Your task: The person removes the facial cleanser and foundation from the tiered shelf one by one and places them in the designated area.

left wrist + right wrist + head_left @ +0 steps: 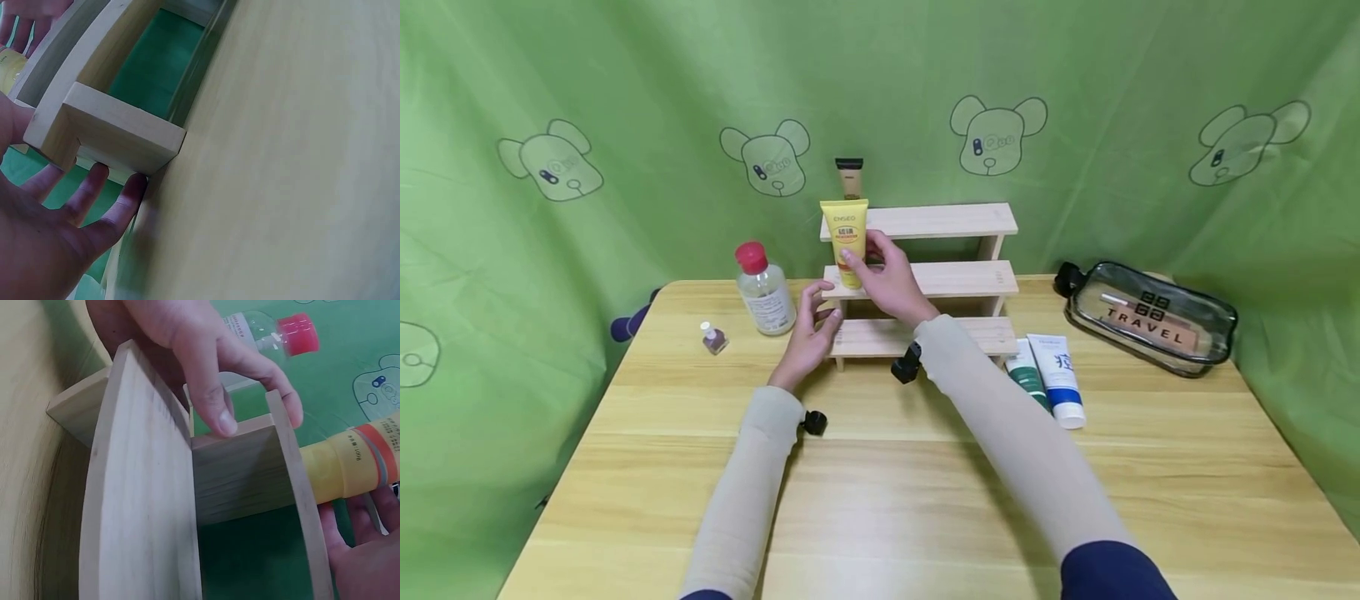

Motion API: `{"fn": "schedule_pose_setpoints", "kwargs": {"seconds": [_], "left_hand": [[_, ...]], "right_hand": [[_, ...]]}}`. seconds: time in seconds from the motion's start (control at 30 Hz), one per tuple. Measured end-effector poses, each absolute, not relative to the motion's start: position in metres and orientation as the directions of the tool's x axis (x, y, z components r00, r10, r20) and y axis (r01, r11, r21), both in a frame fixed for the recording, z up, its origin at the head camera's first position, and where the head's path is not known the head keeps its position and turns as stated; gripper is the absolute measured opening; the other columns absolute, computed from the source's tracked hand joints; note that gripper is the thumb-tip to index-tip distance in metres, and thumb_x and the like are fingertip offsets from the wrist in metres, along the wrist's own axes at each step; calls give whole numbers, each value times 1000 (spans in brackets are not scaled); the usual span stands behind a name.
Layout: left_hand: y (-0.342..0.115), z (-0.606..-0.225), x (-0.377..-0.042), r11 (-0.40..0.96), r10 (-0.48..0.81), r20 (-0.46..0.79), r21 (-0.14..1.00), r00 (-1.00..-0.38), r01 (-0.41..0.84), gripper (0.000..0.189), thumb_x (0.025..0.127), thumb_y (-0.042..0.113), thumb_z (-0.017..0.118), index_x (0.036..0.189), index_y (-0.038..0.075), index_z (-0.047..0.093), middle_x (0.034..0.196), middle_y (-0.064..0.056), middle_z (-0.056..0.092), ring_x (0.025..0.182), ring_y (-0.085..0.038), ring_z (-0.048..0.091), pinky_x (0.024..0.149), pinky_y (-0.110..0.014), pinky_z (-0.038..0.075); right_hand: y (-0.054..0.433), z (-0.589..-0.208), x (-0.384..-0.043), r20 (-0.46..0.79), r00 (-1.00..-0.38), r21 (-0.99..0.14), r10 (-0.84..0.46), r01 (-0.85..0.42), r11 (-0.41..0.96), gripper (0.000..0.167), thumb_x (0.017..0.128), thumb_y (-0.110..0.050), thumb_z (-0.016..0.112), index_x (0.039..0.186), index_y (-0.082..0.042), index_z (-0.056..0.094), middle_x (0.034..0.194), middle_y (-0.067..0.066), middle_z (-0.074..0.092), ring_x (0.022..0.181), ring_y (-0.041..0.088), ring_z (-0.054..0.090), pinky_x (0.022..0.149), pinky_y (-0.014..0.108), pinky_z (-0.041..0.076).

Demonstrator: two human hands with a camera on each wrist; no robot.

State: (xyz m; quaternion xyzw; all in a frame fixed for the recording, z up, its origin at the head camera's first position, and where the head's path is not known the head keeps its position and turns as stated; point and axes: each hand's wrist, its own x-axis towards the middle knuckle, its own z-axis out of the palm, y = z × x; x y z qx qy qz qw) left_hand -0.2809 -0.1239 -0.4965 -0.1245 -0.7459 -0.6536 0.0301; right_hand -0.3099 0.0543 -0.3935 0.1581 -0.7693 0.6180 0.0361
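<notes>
A yellow squeeze tube (847, 233) stands upright at the left end of the middle tier of a three-tier wooden stand (951, 279). My right hand (891, 275) holds it, thumb across the front and fingers behind. At the left end of the stand, my left hand (812, 333) grips the side, with its thumb and index finger around the upright near the middle tier. In the left wrist view, other fingertips of that hand touch the outside of a wooden side panel (125, 125). A beige tube with a black end (850, 177) rises behind the yellow one.
Left of the stand are a clear bottle with a red cap (765, 292) and a small nail polish bottle (713, 337). To the right lie a white-and-blue tube (1058, 379), a green-and-white tube (1027, 375) and a clear travel pouch (1150, 321). A green curtain (895, 67) hangs behind.
</notes>
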Motion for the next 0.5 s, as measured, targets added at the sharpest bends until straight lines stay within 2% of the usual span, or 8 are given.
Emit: {"fn": "schedule_pose_setpoints", "kwargs": {"seconds": [0.27, 0.5], "left_hand": [[-124, -496, -279, 118, 147, 204, 968, -968, 222, 49, 111, 4, 53, 155, 21, 37, 169, -18, 38, 149, -47, 50, 125, -61, 46], [-124, -496, -281, 113, 148, 209, 967, -967, 227, 49, 111, 4, 53, 155, 19, 37, 169, -17, 37, 149, -47, 50, 125, -61, 46]], "right_hand": [[52, -397, -310, 275, -926, -931, -258, -323, 167, 44, 115, -20, 56, 156, -5, 48, 146, 22, 64, 138, 35, 63, 119, 47, 55], [53, -397, -308, 266, -922, -930, -281, -322, 178, 43, 116, -21, 52, 156, -9, 43, 148, 21, 63, 138, 34, 63, 119, 47, 55]]}}
